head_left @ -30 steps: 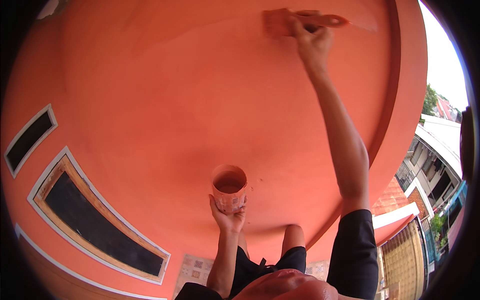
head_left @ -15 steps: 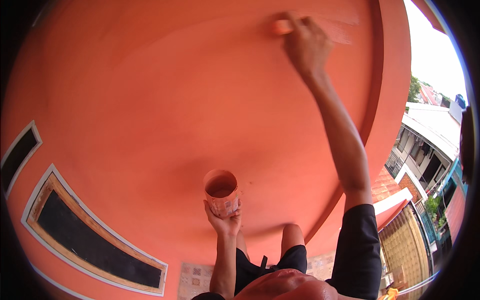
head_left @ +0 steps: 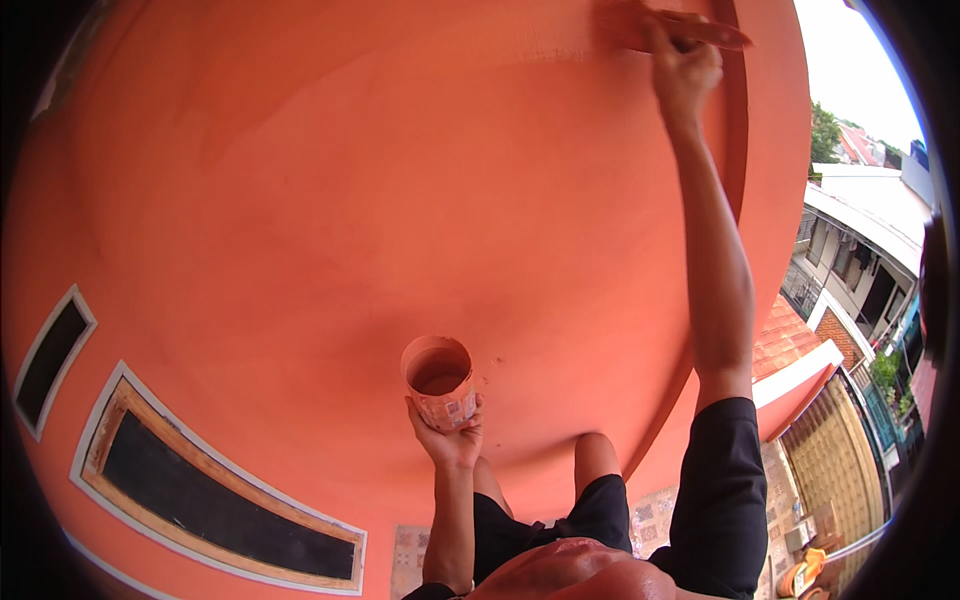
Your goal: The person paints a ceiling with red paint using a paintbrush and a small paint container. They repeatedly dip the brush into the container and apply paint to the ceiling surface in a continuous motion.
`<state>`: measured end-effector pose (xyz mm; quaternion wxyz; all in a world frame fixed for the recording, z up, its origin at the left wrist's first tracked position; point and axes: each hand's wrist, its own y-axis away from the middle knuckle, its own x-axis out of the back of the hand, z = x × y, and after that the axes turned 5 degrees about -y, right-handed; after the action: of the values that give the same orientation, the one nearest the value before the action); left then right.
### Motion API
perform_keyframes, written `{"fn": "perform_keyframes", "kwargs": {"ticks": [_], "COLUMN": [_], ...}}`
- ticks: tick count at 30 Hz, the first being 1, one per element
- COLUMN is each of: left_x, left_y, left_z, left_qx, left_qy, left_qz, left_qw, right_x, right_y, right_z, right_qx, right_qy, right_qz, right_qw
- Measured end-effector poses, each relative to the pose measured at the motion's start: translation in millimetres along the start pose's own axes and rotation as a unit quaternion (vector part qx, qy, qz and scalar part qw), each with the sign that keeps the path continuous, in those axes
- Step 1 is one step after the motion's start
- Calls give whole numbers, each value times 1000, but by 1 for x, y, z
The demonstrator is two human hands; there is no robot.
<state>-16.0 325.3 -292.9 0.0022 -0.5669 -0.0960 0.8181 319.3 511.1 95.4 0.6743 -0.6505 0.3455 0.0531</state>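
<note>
My left hand [head_left: 447, 438] is wrapped round the lower part of a paint-smeared tub [head_left: 443, 407], held upright at lower centre with orange paint inside it. High at the upper right, my right hand [head_left: 687, 75] grips a paintbrush [head_left: 712, 34] by its handle. The handle points right, and the blurred bristle end lies to the left against the orange wall [head_left: 400, 200]. Faint, lighter strokes show on the wall just left of the bristles.
A vertical ledge [head_left: 733, 130] runs down the wall's right side. Wood-framed window [head_left: 230, 500] and a narrower window [head_left: 52, 360] sit at lower left. Patterned tiles [head_left: 410, 560] lie below. Beyond the wall at right are neighbouring roofs [head_left: 865, 205] and a bamboo-like screen [head_left: 830, 450].
My right hand has moved right and slightly up, and the brush's handle now points right. The tub in my left hand has stayed almost in place. The view has shifted slightly.
</note>
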Motion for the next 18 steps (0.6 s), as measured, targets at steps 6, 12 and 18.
{"fn": "perform_keyframes", "kwargs": {"ticks": [6, 12, 18], "left_x": [2, -2, -3], "left_y": [-4, -10, -13], "left_z": [-3, -5, -10], "left_qx": [-5, 25, 36], "left_qy": [8, 19, -6], "left_qz": [-7, -2, -5], "left_qw": [1000, 1000, 999], "right_x": [47, -89, -100], "right_y": [-37, 88, 72], "right_z": [-9, -91, -77], "right_qx": [33, 303, 69], "right_qy": [320, 85, -32], "right_qz": [26, -180, -190], "right_qw": [947, 932, 979]}}
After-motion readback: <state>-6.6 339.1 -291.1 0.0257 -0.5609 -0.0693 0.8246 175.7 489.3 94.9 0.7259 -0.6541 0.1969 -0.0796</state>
